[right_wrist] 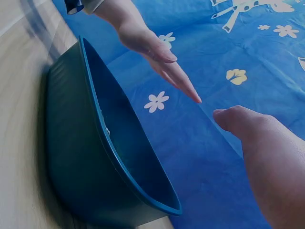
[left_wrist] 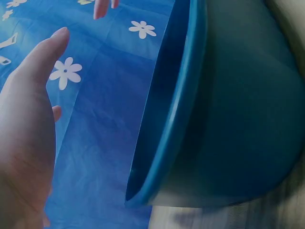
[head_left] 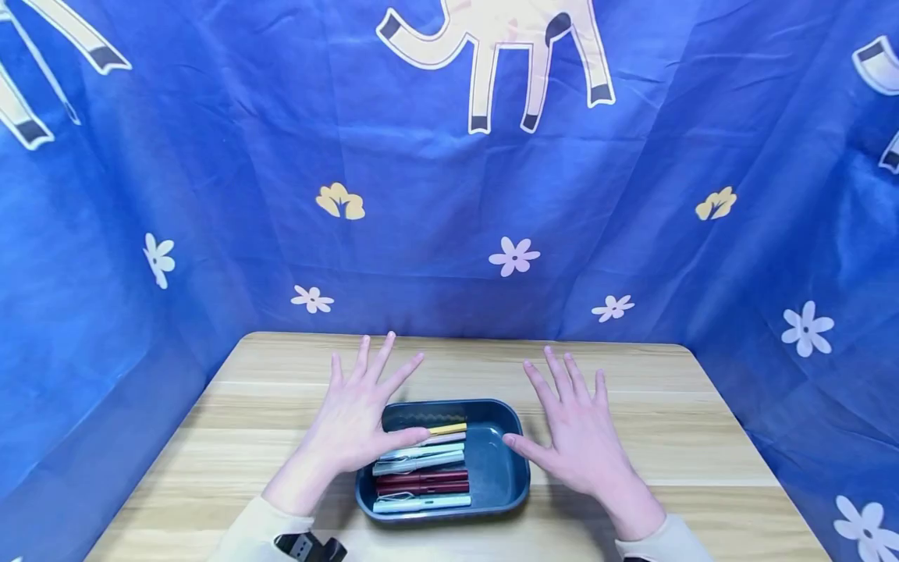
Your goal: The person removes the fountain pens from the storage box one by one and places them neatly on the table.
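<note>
A dark teal bin [head_left: 500, 499] with rounded corners sits on the table between the two hands. Several pens lie side by side in its left part: a yellow pen [head_left: 449, 428] at the back, a pale blue pen [head_left: 438, 460], a dark red pen [head_left: 442, 488] and a light blue pen [head_left: 435, 503] at the front. My left hand [head_left: 354, 417] is spread flat, its thumb over the bin's left side and overlapping the pens in the head view. My right hand [head_left: 579, 437] spreads its fingers at the right, thumb tip by the bin's right rim. Neither hand holds anything.
The bin stands on a light wood-grain table [head_left: 667, 437]. Blue cloth [head_left: 421, 257] printed with flowers and animals hangs behind the table and along both sides. A dark watch-like strap [head_left: 309, 546] is around the left sleeve's cuff.
</note>
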Available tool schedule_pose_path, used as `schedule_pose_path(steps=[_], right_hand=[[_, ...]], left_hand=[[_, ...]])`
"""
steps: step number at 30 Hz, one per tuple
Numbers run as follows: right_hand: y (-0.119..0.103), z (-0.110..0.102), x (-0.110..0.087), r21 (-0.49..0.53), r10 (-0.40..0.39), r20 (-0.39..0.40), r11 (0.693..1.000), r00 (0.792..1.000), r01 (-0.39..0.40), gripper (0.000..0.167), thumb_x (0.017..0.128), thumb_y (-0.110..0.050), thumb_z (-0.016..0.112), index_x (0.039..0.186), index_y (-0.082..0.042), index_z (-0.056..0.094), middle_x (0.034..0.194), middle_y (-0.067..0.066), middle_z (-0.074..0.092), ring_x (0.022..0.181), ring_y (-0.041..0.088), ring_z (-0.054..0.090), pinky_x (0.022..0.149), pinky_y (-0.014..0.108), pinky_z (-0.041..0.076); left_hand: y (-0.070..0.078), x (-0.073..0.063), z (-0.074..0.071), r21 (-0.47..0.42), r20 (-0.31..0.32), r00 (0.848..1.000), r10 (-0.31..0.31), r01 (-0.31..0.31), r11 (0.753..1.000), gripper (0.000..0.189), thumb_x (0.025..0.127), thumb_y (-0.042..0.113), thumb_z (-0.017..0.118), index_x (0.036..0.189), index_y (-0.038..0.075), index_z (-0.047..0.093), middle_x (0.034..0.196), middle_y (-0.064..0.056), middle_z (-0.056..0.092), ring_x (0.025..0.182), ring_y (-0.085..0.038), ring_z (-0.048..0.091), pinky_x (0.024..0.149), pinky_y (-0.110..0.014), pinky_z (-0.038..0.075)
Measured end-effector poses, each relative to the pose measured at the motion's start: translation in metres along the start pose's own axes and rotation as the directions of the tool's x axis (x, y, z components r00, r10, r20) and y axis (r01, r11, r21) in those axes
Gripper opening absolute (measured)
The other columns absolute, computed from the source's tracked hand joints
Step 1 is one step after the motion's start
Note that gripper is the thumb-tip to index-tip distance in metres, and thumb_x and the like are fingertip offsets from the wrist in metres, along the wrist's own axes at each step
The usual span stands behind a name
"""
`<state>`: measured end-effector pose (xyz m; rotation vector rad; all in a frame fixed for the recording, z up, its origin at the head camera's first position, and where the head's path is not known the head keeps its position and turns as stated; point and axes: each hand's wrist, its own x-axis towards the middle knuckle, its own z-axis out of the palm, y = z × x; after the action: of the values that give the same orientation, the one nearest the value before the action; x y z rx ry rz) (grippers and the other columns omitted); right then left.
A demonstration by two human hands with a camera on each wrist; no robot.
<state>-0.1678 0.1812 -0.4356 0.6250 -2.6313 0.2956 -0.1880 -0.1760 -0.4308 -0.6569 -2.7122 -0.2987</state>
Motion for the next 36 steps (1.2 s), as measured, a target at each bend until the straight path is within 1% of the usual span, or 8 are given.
schedule_pose_path(steps=[3, 9, 12, 20, 25, 30, 33, 36], right_hand=[[-0.002, 0.001, -0.001, 0.001, -0.004, -0.005, 1.000, 1.000, 0.004, 0.103, 0.089, -0.085, 0.055, 0.169, -0.026, 0.030, 0.174, 0.013, 0.022, 0.158, 0.042, 0.021, 0.117, 0.082, 0.013], [-0.005, 0.001, -0.001, 0.030, -0.012, -0.015, 0.999, 1.000, 0.012, 0.102, 0.090, -0.083, 0.057, 0.168, -0.022, 0.033, 0.175, 0.011, 0.021, 0.156, 0.042, 0.024, 0.118, 0.079, 0.018], [-0.007, 0.002, -0.001, 0.054, -0.011, -0.018, 0.998, 1.000, 0.012, 0.101, 0.090, -0.081, 0.058, 0.167, -0.020, 0.035, 0.175, 0.011, 0.021, 0.156, 0.042, 0.025, 0.119, 0.076, 0.021], [-0.017, 0.006, -0.002, 0.159, -0.013, -0.013, 0.987, 1.000, 0.015, 0.098, 0.093, -0.076, 0.060, 0.170, -0.026, 0.026, 0.176, 0.005, 0.019, 0.158, 0.034, 0.025, 0.123, 0.066, 0.025], [-0.024, 0.008, -0.001, 0.247, -0.007, -0.017, 0.969, 1.000, 0.011, 0.094, 0.095, -0.072, 0.063, 0.170, -0.027, 0.027, 0.175, 0.003, 0.021, 0.157, 0.031, 0.027, 0.122, 0.062, 0.031], [-0.030, 0.007, -0.001, 0.318, 0.010, 0.010, 0.948, 1.000, -0.012, 0.091, 0.097, -0.069, 0.062, 0.169, -0.026, 0.028, 0.175, 0.002, 0.021, 0.157, 0.029, 0.028, 0.123, 0.060, 0.031], [-0.034, 0.007, 0.000, 0.374, 0.022, 0.040, 0.927, 0.999, -0.035, 0.088, 0.098, -0.069, 0.062, 0.169, -0.029, 0.028, 0.175, 0.000, 0.021, 0.157, 0.028, 0.028, 0.122, 0.061, 0.033], [-0.039, 0.008, 0.001, 0.439, 0.035, 0.078, 0.896, 0.996, -0.066, 0.086, 0.098, -0.067, 0.063, 0.169, -0.033, 0.027, 0.175, -0.004, 0.020, 0.156, 0.027, 0.029, 0.120, 0.063, 0.036]], left_hand=[[-0.003, -0.004, 0.002, -0.033, -0.002, 1.000, -0.019, 0.018, 0.999, 0.105, 0.082, 0.087, 0.063, 0.168, 0.045, 0.022, 0.178, -0.005, 0.001, 0.159, -0.047, 0.001, 0.114, -0.086, 0.002], [-0.007, -0.013, 0.005, -0.091, 0.007, 0.998, -0.058, 0.059, 0.994, 0.099, 0.087, 0.080, 0.064, 0.169, 0.041, 0.024, 0.177, -0.008, 0.006, 0.159, -0.048, 0.005, 0.115, -0.085, 0.000], [-0.007, -0.017, 0.007, -0.104, 0.015, 0.997, -0.073, 0.074, 0.992, 0.096, 0.090, 0.079, 0.063, 0.169, 0.043, 0.022, 0.177, -0.010, 0.008, 0.158, -0.048, 0.008, 0.114, -0.086, 0.002], [-0.004, -0.028, 0.011, -0.216, 0.030, 0.989, -0.141, 0.145, 0.966, 0.088, 0.097, 0.071, 0.060, 0.169, 0.043, 0.018, 0.177, -0.009, 0.010, 0.158, -0.046, 0.011, 0.115, -0.085, 0.008], [-0.001, -0.035, 0.014, -0.275, 0.043, 0.986, -0.162, 0.168, 0.947, 0.084, 0.101, 0.065, 0.059, 0.170, 0.041, 0.018, 0.176, -0.009, 0.010, 0.158, -0.046, 0.015, 0.115, -0.085, 0.011], [0.001, -0.039, 0.017, -0.306, 0.040, 0.985, -0.169, 0.173, 0.936, 0.080, 0.104, 0.060, 0.057, 0.170, 0.038, 0.019, 0.176, -0.011, 0.013, 0.157, -0.046, 0.018, 0.115, -0.084, 0.014], [0.003, -0.040, 0.019, -0.336, 0.036, 0.984, -0.173, 0.175, 0.926, 0.076, 0.106, 0.056, 0.055, 0.171, 0.035, 0.020, 0.175, -0.014, 0.015, 0.156, -0.046, 0.021, 0.116, -0.082, 0.018], [0.004, -0.042, 0.022, -0.381, 0.047, 0.980, -0.193, 0.196, 0.904, 0.074, 0.109, 0.053, 0.053, 0.171, 0.032, 0.019, 0.175, -0.014, 0.016, 0.156, -0.043, 0.023, 0.116, -0.079, 0.024]])
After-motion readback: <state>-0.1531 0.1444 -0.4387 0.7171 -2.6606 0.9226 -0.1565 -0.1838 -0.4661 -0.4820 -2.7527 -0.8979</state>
